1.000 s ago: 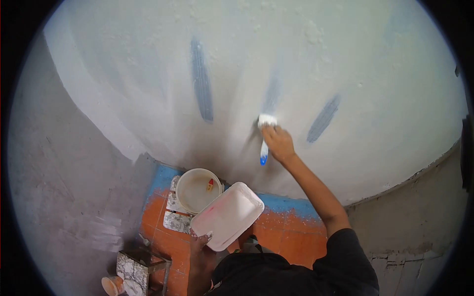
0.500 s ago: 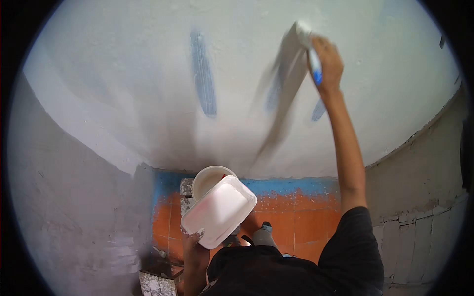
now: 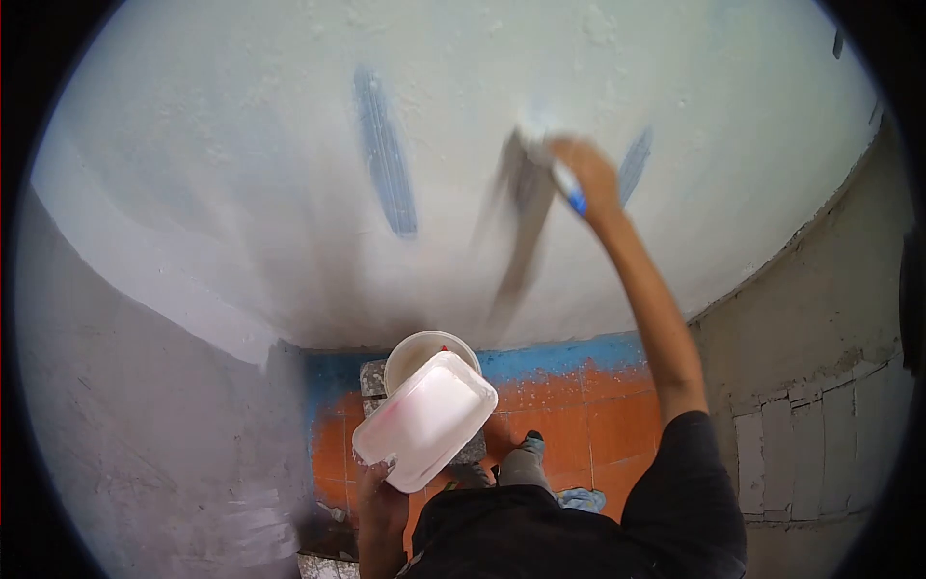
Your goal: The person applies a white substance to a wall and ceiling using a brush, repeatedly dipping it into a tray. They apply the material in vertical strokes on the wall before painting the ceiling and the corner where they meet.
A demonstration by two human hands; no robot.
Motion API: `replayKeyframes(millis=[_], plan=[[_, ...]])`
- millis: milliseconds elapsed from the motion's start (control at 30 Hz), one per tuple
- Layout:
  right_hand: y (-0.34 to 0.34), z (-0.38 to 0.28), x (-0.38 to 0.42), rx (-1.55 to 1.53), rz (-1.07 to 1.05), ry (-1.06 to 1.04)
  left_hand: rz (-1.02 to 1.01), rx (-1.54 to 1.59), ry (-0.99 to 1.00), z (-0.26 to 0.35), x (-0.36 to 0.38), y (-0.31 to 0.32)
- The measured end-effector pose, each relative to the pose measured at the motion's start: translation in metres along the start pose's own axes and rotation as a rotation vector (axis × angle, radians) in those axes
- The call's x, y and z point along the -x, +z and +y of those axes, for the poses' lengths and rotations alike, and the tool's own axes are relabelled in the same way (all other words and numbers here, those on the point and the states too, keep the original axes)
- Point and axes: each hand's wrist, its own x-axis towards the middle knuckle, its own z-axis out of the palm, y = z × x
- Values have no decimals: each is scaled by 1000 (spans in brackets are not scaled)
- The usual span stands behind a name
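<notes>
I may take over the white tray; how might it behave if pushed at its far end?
The white tray is probably light: the left hand alone seems to support it. It shows no sag, so it is likely fairly stiff. Most of it extends beyond the grip, so a push there could tip it.

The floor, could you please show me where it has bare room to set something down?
The floor looks bare, apart from specks, between the blue strip, right forearm and foot. It is crowded around the bucket, tray and left hand.
</notes>
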Motion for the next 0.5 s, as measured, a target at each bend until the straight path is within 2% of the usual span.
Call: replayKeyframes(millis=[100,133,200,267,367,433,500], plan=[[-50,-1,-105,168,329,37,-30,-12,13,9,1,22],[-60,-6,-126,172,328,95,-42,9,-13,4,-3,13],[-44,4,-126,184,364,26,-52,28,-43,-1,-7,3],[-14,-10,-86,216,318,-25,-45,25,-52,-2,-9,-1],[55,-32,10,214,133,-100,-19,32,-35,6,-8,4],[79,-63,64,160,-40,-46,-24,22,-41,8,-10,2],[81,-81,82,73,-238,11,-33,18,-38,9,-5,-2]])
